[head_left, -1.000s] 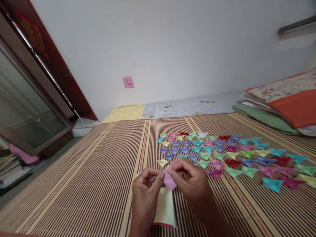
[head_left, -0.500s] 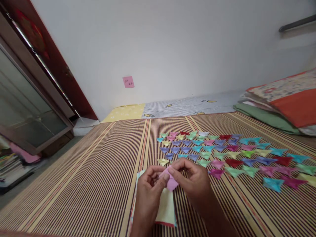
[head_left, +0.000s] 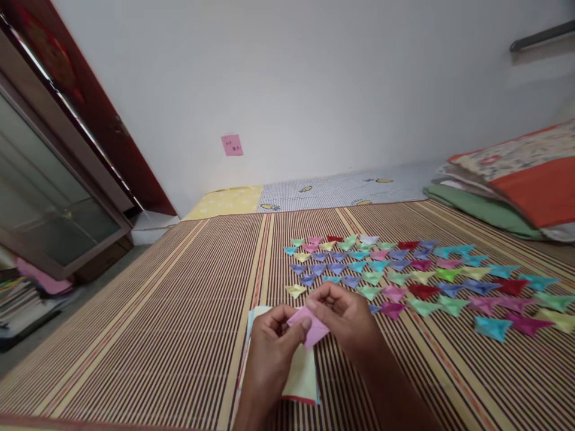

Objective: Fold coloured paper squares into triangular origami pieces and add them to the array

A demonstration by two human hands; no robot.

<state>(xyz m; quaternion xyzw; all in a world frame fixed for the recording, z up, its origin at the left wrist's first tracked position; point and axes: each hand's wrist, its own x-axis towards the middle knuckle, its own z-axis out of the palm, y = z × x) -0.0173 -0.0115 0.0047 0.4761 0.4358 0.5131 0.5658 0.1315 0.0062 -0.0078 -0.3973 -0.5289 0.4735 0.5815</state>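
Observation:
A small folded pink paper point(head_left: 314, 330) is pinched between both hands, roughly diamond-shaped from this angle. My left hand point(head_left: 275, 344) grips its left side, thumb on top. On the upper right side, my right hand point(head_left: 348, 317) closes thumb and fingers on the paper. Below them lies a stack of paper sheets point(head_left: 302, 374), pale yellow on top with red and blue edges showing; my left hand covers part of it. Beyond and to the right, rows of small folded paper boats point(head_left: 422, 291) in several colours stand on the striped mat point(head_left: 171, 311).
Folded bedding and a pillow point(head_left: 534, 179) are piled at the right against the white wall point(head_left: 314, 78). A pink note point(head_left: 232, 145) is stuck on the wall. On the left are a glass-paned door point(head_left: 49, 179) and a pile of books point(head_left: 22, 302) below the mat's level.
The pink paper now shows a wider, flatter face between the fingers. Both hands stay over the stack, with only small finger shifts. The camera view has tilted slightly.

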